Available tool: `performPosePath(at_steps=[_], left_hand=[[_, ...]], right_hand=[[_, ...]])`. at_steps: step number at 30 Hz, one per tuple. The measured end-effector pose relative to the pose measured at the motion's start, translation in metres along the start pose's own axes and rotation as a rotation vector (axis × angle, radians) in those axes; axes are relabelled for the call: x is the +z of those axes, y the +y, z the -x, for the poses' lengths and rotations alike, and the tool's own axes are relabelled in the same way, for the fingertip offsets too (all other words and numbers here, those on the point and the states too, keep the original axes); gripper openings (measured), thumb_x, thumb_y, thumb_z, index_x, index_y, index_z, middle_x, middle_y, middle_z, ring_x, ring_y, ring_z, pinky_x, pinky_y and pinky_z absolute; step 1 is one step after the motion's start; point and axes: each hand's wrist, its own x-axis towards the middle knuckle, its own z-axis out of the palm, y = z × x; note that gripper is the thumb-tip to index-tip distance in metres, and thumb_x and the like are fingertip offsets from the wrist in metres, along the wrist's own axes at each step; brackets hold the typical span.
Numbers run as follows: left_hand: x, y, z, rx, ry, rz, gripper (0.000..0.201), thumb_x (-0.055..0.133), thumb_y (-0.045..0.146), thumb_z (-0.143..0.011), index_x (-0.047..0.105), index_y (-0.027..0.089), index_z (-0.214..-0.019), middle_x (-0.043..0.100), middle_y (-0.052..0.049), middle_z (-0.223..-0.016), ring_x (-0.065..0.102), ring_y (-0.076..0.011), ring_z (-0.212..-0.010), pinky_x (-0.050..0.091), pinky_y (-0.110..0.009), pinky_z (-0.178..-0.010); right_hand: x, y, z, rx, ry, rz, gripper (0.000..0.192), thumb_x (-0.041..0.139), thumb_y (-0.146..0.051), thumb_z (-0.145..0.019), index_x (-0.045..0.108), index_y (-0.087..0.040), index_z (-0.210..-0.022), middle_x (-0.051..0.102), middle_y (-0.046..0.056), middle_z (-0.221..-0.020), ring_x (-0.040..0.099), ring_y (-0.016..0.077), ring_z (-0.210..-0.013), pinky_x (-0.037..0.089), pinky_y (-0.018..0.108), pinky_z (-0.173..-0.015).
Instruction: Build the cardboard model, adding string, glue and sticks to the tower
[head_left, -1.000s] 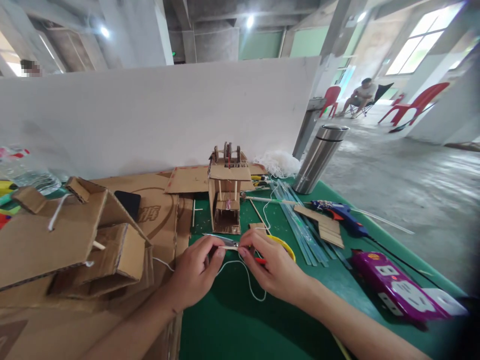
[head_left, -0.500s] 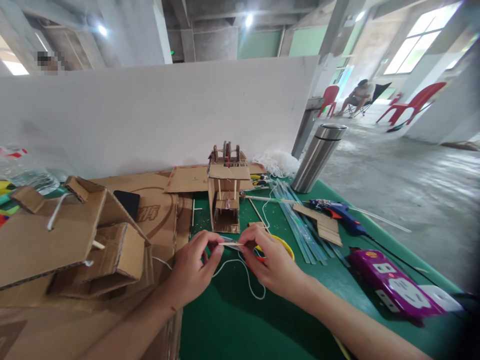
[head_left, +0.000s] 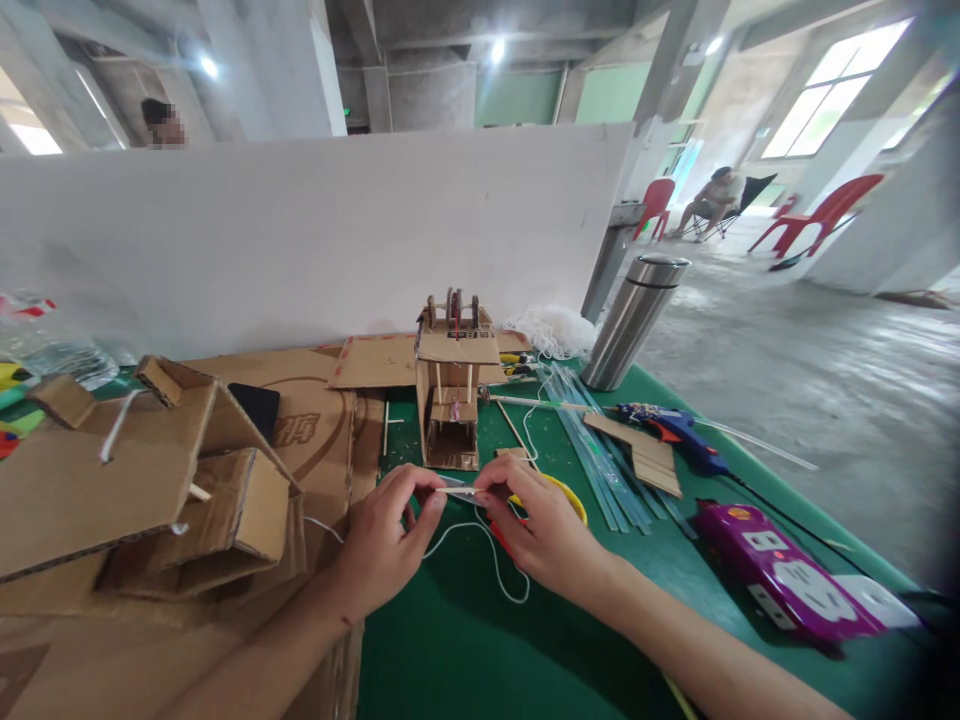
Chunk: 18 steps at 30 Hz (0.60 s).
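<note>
Just in front of the small cardboard tower model (head_left: 452, 392), low over the green worktop (head_left: 480, 640), the left hand (head_left: 390, 545) and the right hand (head_left: 544, 530) meet, each pinched shut on an end of a thin wooden stick (head_left: 459, 490). A white string (head_left: 487, 550) hangs from the stick in a loop down to the worktop between the wrists. It looks like the string is being tied or wound onto the stick, and that goes best with the stick kept level and steady in the left fingertips while the right works the string snug, so that the loop does not slide off the end. A yellow ring-shaped thing (head_left: 566, 492) lies under the right hand; I cannot tell what it is. To the right of the tower lie clear glue sticks (head_left: 600, 450), a blue glue gun (head_left: 679, 432) and a purple power strip (head_left: 780, 570). Beyond the tower and right of it stands a steel flask (head_left: 634, 322); left of the tower sits folded cardboard (head_left: 150, 480).
</note>
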Motion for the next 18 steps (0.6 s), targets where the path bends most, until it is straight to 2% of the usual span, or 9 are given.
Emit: performPosePath(at_steps=[11,18], left_hand=[[-0.0011,0.0002,-0.0003,0.052,-0.004,0.005,0.011,0.051,0.031,-0.097,0.060,0.024,-0.100,0.067,-0.001,-0.092,0.061,-0.0155,-0.075,0.049,-0.028,-0.070],[-0.0003,-0.0011,-0.0025,0.076,0.018,0.020,0.010,0.050,0.027,-0.097,0.058,0.022,-0.094,0.063,-0.001,-0.090,0.061,-0.0159,-0.080,0.048,-0.027,-0.070]], right_hand=[[-0.0003,-0.0040,-0.0015,-0.053,0.003,0.000,0.008,0.049,-0.018,-0.096,0.055,-0.022,-0.095,0.064,0.004,-0.084,0.061,0.0167,-0.074,0.051,0.028,-0.065],[-0.0013,-0.0064,-0.0004,-0.050,-0.033,-0.020,0.013,0.048,-0.014,-0.094,0.055,-0.023,-0.102,0.066,0.007,-0.094,0.063,0.0182,-0.083,0.054,0.031,-0.070]])
